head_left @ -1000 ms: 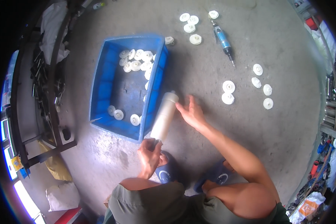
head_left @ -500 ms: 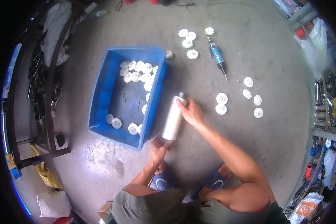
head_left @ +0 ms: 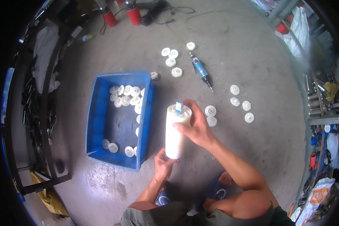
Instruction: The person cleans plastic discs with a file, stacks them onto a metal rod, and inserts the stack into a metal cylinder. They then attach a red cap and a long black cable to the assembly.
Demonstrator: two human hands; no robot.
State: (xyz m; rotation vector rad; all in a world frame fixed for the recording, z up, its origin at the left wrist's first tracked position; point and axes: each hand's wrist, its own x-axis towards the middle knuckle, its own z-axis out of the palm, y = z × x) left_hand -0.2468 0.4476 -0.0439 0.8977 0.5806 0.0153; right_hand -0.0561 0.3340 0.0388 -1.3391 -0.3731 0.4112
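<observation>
Right hand (head_left: 197, 126): some fingers lost behind the white cylinder (head_left: 175, 137). Left hand (head_left: 164, 164): fingertips partly hidden at the cylinder's near end; grip unclear. Right wall (head_left: 146, 113) of bin hides parts of several discs (head_left: 138, 109). Far red cans (head_left: 133, 16) and near shorts (head_left: 154, 216) cut by edge. Left rack's dark pieces (head_left: 28, 109) too small to tell. Right, white bag (head_left: 300, 35) blurs.

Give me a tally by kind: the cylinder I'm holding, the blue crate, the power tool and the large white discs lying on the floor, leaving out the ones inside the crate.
White cylinder: 1
Blue crate: 1
Power tool: 1
Large white discs on the floor: 12
Total: 15
</observation>
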